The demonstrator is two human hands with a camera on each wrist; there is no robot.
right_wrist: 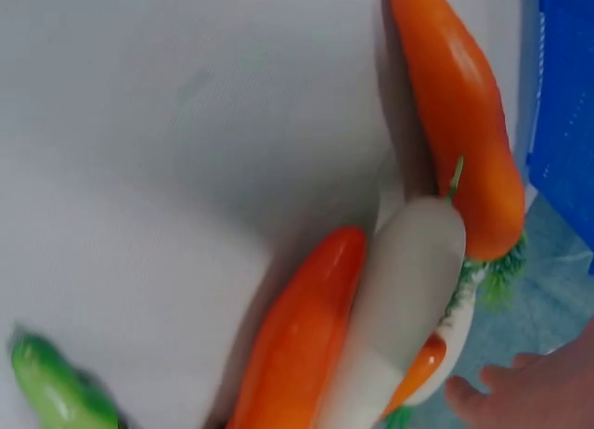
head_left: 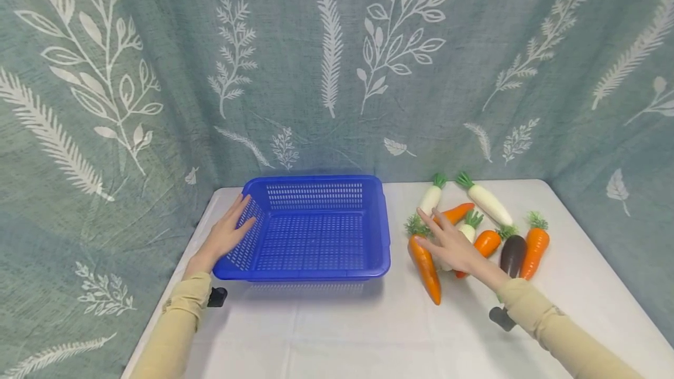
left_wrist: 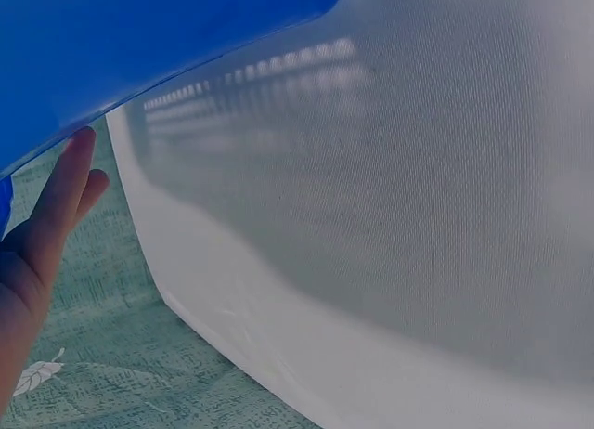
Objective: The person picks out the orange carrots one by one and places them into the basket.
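Note:
My left hand [head_left: 225,235] is at the left side of a blue plastic basket [head_left: 316,275], its fingers straight and spread over the rim. In the left wrist view, fingertips [left_wrist: 82,141] come right to the edge of the blue rim [left_wrist: 176,39]. My right hand [head_left: 451,244] is stretched over a group of vegetables, fingers spread, holding nothing. Nearest to it lies a carrot [head_left: 425,271] with a leafy green top. A white radish [right_wrist: 408,280] and another carrot [right_wrist: 302,341] lie side by side below the hand, partly hidden in the head view.
White radishes [head_left: 489,203] lie at the back right, by an orange carrot [head_left: 455,213]. Farther right are a dark eggplant [head_left: 513,253] and another carrot [head_left: 536,247]. A white cloth covers the table [head_left: 316,332]. A green patterned curtain [head_left: 295,75] hangs behind.

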